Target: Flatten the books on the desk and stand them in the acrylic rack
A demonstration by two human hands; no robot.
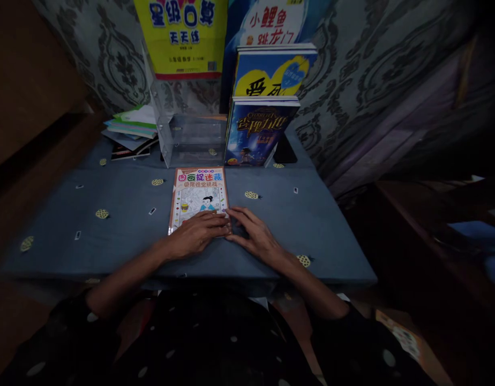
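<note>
Puzzle book [198, 195], where does it lie?
– Flat on the blue worktop [122, 214], face up, right under your left hand [197, 233] and reaching away from you past your fingertips.

And my hands, how do they stand?
– Both are spread flat, palms down, gripping nothing. Your left hand rests on the book's near edge. Your right hand [253, 236] lies on the worktop just beside the book's near right corner, and its fingertips meet those of your left hand.

What is around them?
– Beyond your hands, past the far edge of the book, is a clear box [191, 136]. To the right of that are upright books [257, 128]. Far off beyond your left hand lies a stack of books [130, 131].
</note>
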